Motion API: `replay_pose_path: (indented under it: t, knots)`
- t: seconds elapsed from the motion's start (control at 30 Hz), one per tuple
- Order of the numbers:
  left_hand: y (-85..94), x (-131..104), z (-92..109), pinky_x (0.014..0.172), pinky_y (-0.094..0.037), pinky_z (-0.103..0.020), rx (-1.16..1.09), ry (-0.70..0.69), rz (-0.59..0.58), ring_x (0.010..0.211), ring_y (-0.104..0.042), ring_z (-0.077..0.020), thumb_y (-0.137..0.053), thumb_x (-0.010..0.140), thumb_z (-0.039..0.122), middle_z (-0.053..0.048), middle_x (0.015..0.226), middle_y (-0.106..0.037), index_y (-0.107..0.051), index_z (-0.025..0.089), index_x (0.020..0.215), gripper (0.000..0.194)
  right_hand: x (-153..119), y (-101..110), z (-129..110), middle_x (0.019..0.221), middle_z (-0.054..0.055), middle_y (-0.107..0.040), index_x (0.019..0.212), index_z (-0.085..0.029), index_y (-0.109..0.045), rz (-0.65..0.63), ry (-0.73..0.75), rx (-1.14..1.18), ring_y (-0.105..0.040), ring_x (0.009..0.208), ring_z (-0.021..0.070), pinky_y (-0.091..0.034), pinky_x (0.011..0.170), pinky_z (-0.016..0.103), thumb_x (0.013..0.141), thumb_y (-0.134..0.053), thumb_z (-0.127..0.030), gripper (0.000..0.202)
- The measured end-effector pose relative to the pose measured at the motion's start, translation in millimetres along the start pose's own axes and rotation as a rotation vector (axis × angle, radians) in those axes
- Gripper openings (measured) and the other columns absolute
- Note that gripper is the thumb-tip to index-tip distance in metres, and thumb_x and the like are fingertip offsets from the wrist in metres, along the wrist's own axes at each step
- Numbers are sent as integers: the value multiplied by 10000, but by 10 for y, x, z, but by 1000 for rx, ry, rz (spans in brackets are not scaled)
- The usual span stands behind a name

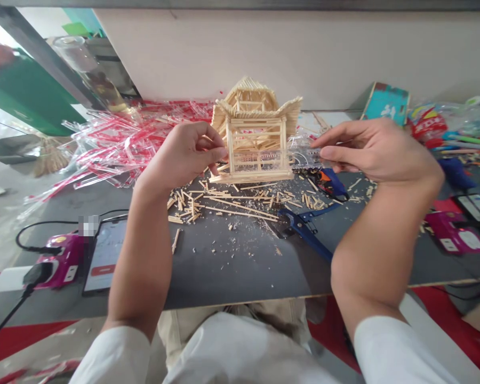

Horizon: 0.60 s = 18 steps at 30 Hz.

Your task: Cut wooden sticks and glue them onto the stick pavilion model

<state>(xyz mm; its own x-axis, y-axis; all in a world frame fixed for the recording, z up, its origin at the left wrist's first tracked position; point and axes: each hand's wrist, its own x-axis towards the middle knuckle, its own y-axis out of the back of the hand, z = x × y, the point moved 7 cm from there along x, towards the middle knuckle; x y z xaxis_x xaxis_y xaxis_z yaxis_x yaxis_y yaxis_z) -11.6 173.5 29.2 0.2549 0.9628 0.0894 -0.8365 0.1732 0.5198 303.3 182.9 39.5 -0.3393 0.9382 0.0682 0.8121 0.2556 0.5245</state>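
A small house model (258, 124) made of thin wooden sticks, with a flared roof, stands upright over the table. My left hand (186, 152) is at its left side, thumb and fingers closed on the left corner post. My right hand (374, 149) pinches the right end of a clear plastic ruler (304, 154) with dark markings and curved lines. Its left part runs to the model's right side; printed marks also show through the open frame, low down. Blue-handled cutting pliers (310, 234) lie on the table below my right hand.
Cut sticks (240, 205) and crumbs are scattered over the dark table (240, 277). A heap of clear and red plastic strips (132, 136) lies at the left. A phone (108, 256) and purple power sockets (62, 261) sit at the left front, another purple socket (456, 232) at the right.
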Motion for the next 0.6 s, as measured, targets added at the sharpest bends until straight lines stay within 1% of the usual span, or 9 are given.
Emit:
replay_pose_path:
  t: [0.1,0.23,0.33,0.47,0.6]
  knots:
    - [-20,7,2,522,-456,-286,-54,-23,-17,646,-734,-158,-701,902,253,-14,758,-725,-620,207,941,102,6,7,22,702,-10,-684,1039,-233,-826,7,-3,-5,-503,538,95,-314,436,275,880,-848,-357,203]
    - [-46,5,0,546,-484,-282,-45,8,-36,650,-739,-161,-684,923,302,-10,755,-726,-615,208,970,126,28,-12,29,702,-11,-676,1027,-244,-829,11,-7,1,-487,538,92,-313,440,271,871,-852,-359,195]
    - [-59,7,3,546,-506,-293,-38,1,-40,651,-745,-175,-689,919,324,-16,745,-725,-608,209,964,147,47,-31,27,680,-12,-659,1021,-244,-824,6,-3,12,-481,534,92,-309,441,269,865,-857,-373,205]
    - [-63,20,-28,579,-551,-314,30,14,-32,713,-765,-197,-677,931,363,-34,804,-745,-627,214,1004,173,54,-37,42,681,-9,-655,1023,-232,-817,-7,-24,19,-497,549,95,-309,443,267,868,-855,-398,230]
    - [-56,34,-24,607,-564,-317,15,25,-2,707,-755,-184,-668,935,315,-37,823,-741,-634,199,1014,144,44,-28,47,716,0,-675,1042,-202,-809,-9,-29,26,-517,563,91,-315,449,272,881,-845,-354,224]
